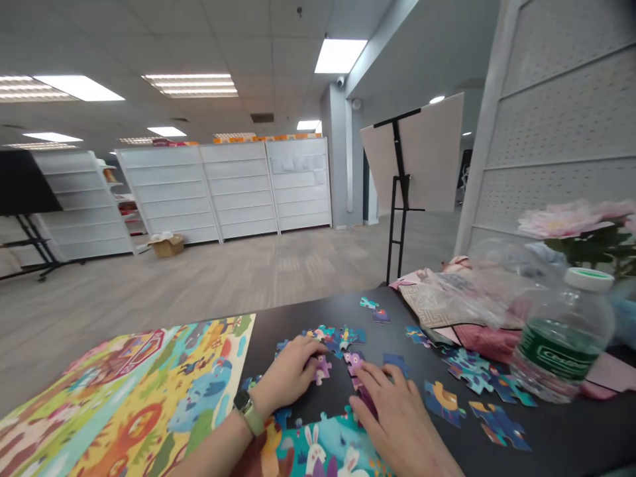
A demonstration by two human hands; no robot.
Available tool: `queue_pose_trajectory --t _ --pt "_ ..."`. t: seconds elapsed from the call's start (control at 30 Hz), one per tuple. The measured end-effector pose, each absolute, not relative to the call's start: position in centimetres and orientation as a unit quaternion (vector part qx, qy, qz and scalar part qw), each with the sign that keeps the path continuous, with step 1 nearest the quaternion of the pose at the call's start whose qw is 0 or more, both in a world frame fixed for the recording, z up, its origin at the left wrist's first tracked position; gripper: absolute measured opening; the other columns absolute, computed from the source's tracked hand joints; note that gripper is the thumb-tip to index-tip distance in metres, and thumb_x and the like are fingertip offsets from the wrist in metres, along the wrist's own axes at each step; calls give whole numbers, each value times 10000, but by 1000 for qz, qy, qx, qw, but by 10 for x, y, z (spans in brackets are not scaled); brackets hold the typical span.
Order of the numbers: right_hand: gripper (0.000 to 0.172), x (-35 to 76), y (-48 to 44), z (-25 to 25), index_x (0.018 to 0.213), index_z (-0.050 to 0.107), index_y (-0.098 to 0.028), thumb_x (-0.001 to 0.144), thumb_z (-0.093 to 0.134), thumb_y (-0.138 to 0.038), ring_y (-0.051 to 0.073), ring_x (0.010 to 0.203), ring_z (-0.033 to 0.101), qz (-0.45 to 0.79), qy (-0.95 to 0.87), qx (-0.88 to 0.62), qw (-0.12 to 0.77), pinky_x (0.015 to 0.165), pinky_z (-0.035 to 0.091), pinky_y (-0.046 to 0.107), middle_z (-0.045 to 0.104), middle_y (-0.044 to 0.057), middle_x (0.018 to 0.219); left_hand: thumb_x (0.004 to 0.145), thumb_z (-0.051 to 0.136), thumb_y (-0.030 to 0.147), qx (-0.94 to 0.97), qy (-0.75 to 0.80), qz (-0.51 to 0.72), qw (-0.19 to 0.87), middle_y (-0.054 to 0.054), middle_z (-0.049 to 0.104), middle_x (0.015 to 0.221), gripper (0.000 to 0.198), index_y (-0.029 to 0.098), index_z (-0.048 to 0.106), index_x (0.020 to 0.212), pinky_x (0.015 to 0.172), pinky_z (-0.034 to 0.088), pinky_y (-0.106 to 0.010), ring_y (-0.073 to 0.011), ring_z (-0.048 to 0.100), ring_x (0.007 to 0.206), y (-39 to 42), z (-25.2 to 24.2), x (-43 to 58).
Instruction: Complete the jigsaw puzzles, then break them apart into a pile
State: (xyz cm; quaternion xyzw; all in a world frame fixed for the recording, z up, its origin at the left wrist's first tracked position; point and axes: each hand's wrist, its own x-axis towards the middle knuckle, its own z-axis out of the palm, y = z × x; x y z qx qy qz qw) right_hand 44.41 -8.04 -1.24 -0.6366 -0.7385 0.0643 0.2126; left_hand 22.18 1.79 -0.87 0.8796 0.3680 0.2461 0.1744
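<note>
Purple cardboard shows at both hands: one puzzle piece [322, 370] lies at the fingertips of the left hand [293, 371], and a second piece [354, 361] lies under the fingertips of the right hand [397, 411]. The left fingers are bent and close together; whether they pinch anything I cannot tell. The right thumb stands apart from its fingers, with a dark purple patch in the gap, and I cannot tell whether they grip it. A watch [243, 401] with a pale green strap circles the left wrist.

On the near side of the black tabletop [278, 324] lies a joined puzzle section [328, 444] with white rabbits on teal. More blue and teal pieces [348, 336] lie beyond the hands, and loose orange-and-blue pieces [444, 401] lie to the right. A colourful illustrated sheet [199, 377] covers the left side. At the far right, a clear bottle [561, 338] with a green label stands upright beside crumpled clear plastic [477, 291].
</note>
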Motion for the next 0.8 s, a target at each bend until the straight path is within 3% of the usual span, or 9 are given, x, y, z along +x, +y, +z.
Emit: queue_pose_trajectory --t 0.23,0.47,0.6,0.8 --pt "464 441 -82 -11 1375 596 -319 958 463 -473 374 1291 444 64 -752 -631 181 1014 417 566 527 -3 1486 820 414 16 823 474 292 117 -73 661 1132 414 200 655 1102 979 429 -357 -233 564 1083 38 -8 205" --pt "421 441 -82 -8 1328 640 -288 981 416 -369 336 1249 499 53 -736 -650 182 988 457 519 580 26 1434 909 529 216 856 452 227 108 -31 683 1210 281 277 718 1108 985 430 -370 -251 573 1141 50 -4 218" --pt "415 445 -81 -15 1326 640 -318 961 453 -387 350 1278 482 46 -741 -641 194 996 452 540 570 14 1446 891 543 218 838 488 226 87 -74 702 1160 244 233 741 1033 961 432 -418 -292 585 1125 54 -10 217" --pt "418 445 -78 -21 1318 647 -320 967 428 -383 347 1268 498 42 -734 -647 200 982 464 533 580 14 1436 792 442 15 809 521 253 101 -80 661 1272 509 180 643 1229 1047 420 -339 -214 585 1189 72 -16 191"
